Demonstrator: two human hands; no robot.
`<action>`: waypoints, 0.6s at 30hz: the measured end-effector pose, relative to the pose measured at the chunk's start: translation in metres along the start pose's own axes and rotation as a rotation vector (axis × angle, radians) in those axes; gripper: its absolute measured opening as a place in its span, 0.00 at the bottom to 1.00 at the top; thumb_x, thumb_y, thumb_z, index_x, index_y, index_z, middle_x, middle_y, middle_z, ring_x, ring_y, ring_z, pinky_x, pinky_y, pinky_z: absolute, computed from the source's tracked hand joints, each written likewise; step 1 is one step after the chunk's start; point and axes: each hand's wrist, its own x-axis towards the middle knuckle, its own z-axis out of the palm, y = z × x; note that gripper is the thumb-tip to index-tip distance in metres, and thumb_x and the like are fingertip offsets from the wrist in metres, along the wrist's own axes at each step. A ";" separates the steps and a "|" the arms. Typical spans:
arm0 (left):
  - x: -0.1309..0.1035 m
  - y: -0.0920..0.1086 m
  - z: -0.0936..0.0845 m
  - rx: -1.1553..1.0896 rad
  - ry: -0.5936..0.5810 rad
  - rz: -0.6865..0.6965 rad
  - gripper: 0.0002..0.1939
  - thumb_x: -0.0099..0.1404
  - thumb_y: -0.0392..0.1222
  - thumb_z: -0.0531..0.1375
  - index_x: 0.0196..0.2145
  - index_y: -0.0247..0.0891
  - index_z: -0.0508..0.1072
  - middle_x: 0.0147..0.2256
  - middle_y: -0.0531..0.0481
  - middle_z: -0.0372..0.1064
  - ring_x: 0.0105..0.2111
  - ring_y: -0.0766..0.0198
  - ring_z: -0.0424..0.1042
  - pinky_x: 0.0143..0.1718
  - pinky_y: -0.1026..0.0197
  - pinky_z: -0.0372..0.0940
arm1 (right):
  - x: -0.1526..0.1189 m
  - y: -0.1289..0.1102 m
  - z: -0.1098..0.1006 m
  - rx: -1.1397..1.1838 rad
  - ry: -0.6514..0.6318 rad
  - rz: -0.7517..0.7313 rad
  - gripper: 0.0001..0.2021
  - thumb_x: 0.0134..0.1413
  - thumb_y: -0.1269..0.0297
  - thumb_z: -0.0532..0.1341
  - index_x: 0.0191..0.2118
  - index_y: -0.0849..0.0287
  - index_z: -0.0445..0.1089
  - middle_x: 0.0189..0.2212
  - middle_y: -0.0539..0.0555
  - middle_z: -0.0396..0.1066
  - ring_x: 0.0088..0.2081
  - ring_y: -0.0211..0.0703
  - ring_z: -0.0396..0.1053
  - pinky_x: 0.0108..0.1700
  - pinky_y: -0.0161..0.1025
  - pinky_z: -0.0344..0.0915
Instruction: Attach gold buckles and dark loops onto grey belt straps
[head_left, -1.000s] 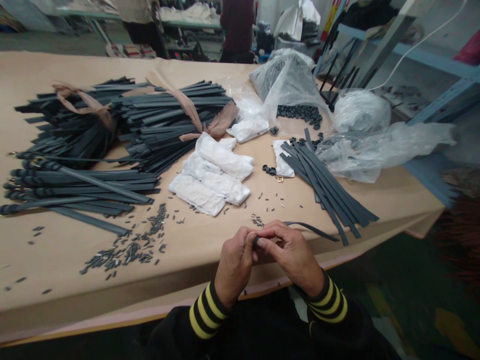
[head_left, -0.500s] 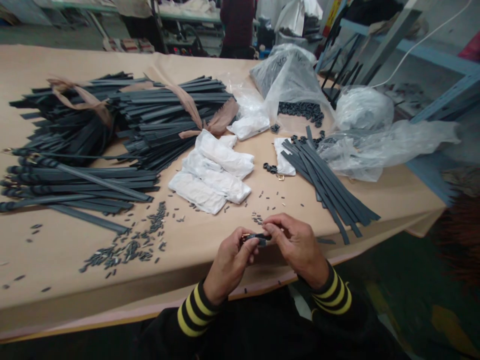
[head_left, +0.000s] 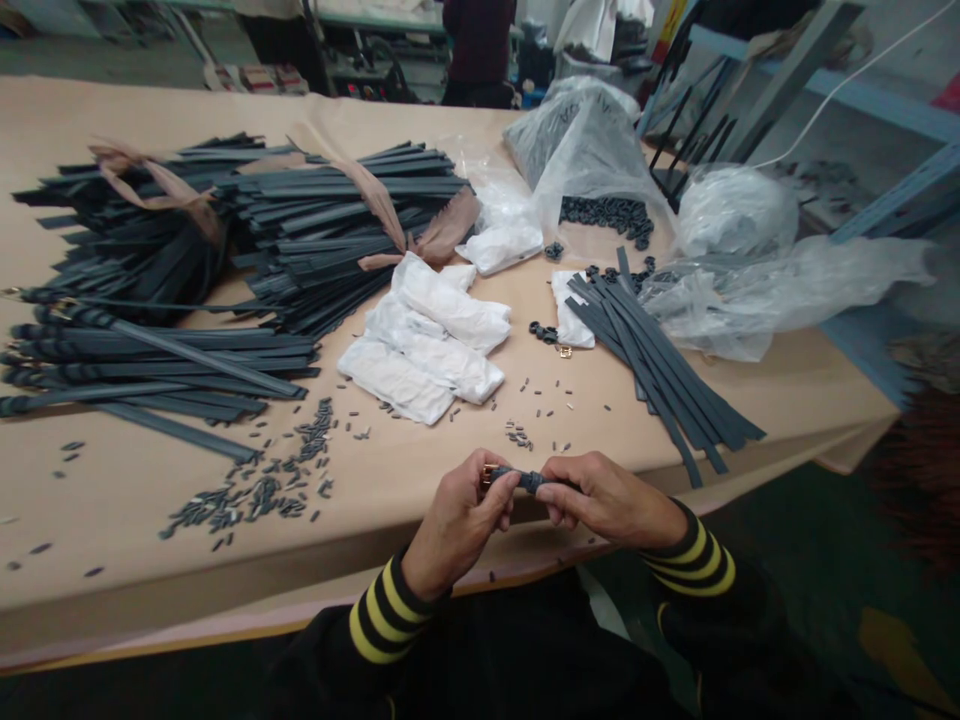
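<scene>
Over the table's front edge, my left hand (head_left: 466, 508) pinches the buckle end of a dark grey belt strap (head_left: 525, 479); a gold buckle (head_left: 489, 474) shows at the fingertips. My right hand (head_left: 600, 495) is closed on the same strap just to the right, by a dark band that looks like a loop. The rest of the strap is hidden by the hands. Beyond them lies a small cluster of grey pieces (head_left: 517, 434). A loose gold buckle (head_left: 565, 352) rests near several black loops (head_left: 541, 331).
Loose straps (head_left: 667, 370) lie at right, bundled straps (head_left: 352, 220) at back left. Straps with buckles (head_left: 165, 365) and a heap of small pieces (head_left: 255, 495) are at left. White packets (head_left: 431, 345) sit mid-table; a plastic bag (head_left: 585, 150) of loops stands behind.
My right hand has shifted right and slightly down, and its fingers now wrap the strap beside the loop-like band. My left hand keeps its hold. The view has shifted slightly.
</scene>
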 end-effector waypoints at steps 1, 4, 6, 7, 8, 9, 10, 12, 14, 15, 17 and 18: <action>0.000 0.000 0.000 0.014 -0.005 0.001 0.10 0.61 0.46 0.52 0.32 0.36 0.61 0.18 0.58 0.60 0.17 0.73 0.61 0.18 0.70 0.55 | 0.000 0.000 0.001 0.020 -0.009 0.005 0.11 0.57 0.65 0.50 0.26 0.62 0.63 0.20 0.49 0.67 0.21 0.32 0.64 0.26 0.29 0.59; 0.001 -0.001 0.001 0.054 -0.012 0.013 0.09 0.61 0.45 0.52 0.31 0.36 0.61 0.17 0.59 0.59 0.16 0.73 0.59 0.18 0.70 0.54 | 0.000 -0.002 0.002 0.072 -0.032 0.019 0.11 0.58 0.65 0.49 0.27 0.62 0.62 0.21 0.49 0.67 0.20 0.31 0.63 0.24 0.29 0.59; 0.002 -0.001 0.000 0.082 -0.015 0.019 0.09 0.61 0.45 0.52 0.32 0.36 0.61 0.17 0.59 0.59 0.16 0.73 0.59 0.18 0.70 0.54 | -0.001 -0.004 0.002 0.050 -0.045 0.010 0.11 0.58 0.67 0.48 0.27 0.62 0.63 0.20 0.49 0.66 0.20 0.31 0.62 0.25 0.29 0.59; 0.002 -0.001 0.000 0.097 -0.022 0.018 0.09 0.61 0.45 0.52 0.31 0.36 0.61 0.17 0.59 0.59 0.16 0.73 0.59 0.18 0.70 0.54 | -0.001 -0.004 0.002 0.013 -0.042 -0.005 0.11 0.58 0.68 0.48 0.27 0.62 0.64 0.20 0.49 0.66 0.21 0.32 0.62 0.26 0.29 0.58; 0.002 -0.001 -0.001 0.110 -0.033 0.016 0.09 0.61 0.45 0.52 0.31 0.36 0.60 0.17 0.59 0.59 0.16 0.73 0.58 0.18 0.70 0.54 | -0.002 -0.005 0.002 -0.032 -0.030 -0.021 0.12 0.57 0.69 0.48 0.26 0.62 0.64 0.20 0.49 0.65 0.22 0.32 0.62 0.27 0.30 0.58; 0.002 -0.001 -0.001 0.126 -0.044 0.017 0.08 0.61 0.45 0.52 0.31 0.36 0.60 0.17 0.59 0.58 0.16 0.72 0.58 0.18 0.70 0.53 | -0.002 -0.005 0.002 -0.073 -0.013 -0.034 0.12 0.57 0.69 0.49 0.26 0.62 0.65 0.20 0.49 0.65 0.23 0.33 0.62 0.28 0.31 0.57; 0.002 -0.001 -0.002 0.145 -0.048 0.026 0.08 0.60 0.44 0.52 0.30 0.36 0.60 0.17 0.59 0.57 0.16 0.72 0.57 0.18 0.70 0.52 | -0.002 -0.005 0.002 -0.100 0.006 -0.044 0.12 0.57 0.69 0.49 0.25 0.62 0.64 0.20 0.49 0.65 0.23 0.33 0.62 0.29 0.31 0.57; 0.002 0.000 -0.003 0.195 -0.043 0.066 0.07 0.60 0.43 0.52 0.28 0.36 0.60 0.18 0.59 0.55 0.18 0.72 0.55 0.19 0.69 0.51 | -0.001 -0.004 0.003 -0.098 0.031 -0.048 0.13 0.57 0.68 0.49 0.24 0.62 0.64 0.19 0.48 0.63 0.23 0.33 0.60 0.27 0.31 0.55; 0.002 0.002 -0.004 0.249 -0.044 0.109 0.07 0.59 0.41 0.53 0.27 0.36 0.60 0.19 0.59 0.54 0.20 0.72 0.53 0.20 0.69 0.50 | 0.000 -0.001 0.005 -0.067 0.028 -0.043 0.14 0.58 0.66 0.49 0.23 0.62 0.63 0.18 0.47 0.61 0.21 0.32 0.58 0.25 0.30 0.54; 0.002 0.003 -0.005 0.269 -0.056 0.125 0.07 0.59 0.41 0.53 0.26 0.36 0.60 0.20 0.58 0.53 0.20 0.72 0.53 0.21 0.68 0.50 | 0.000 0.000 0.005 -0.056 0.025 -0.042 0.14 0.58 0.65 0.49 0.23 0.62 0.62 0.17 0.47 0.61 0.21 0.31 0.57 0.24 0.30 0.53; 0.003 0.006 -0.007 0.289 -0.093 0.144 0.07 0.59 0.40 0.53 0.26 0.36 0.61 0.21 0.58 0.54 0.21 0.71 0.52 0.22 0.68 0.50 | 0.001 0.002 0.006 -0.034 0.017 -0.043 0.15 0.58 0.63 0.50 0.22 0.62 0.62 0.17 0.47 0.60 0.20 0.31 0.57 0.24 0.30 0.53; 0.003 0.007 -0.008 0.283 -0.114 0.148 0.07 0.59 0.40 0.53 0.26 0.36 0.61 0.21 0.58 0.54 0.21 0.71 0.53 0.22 0.68 0.50 | 0.001 0.003 0.005 -0.018 0.011 -0.046 0.16 0.58 0.62 0.50 0.22 0.62 0.62 0.17 0.47 0.61 0.21 0.31 0.58 0.25 0.29 0.54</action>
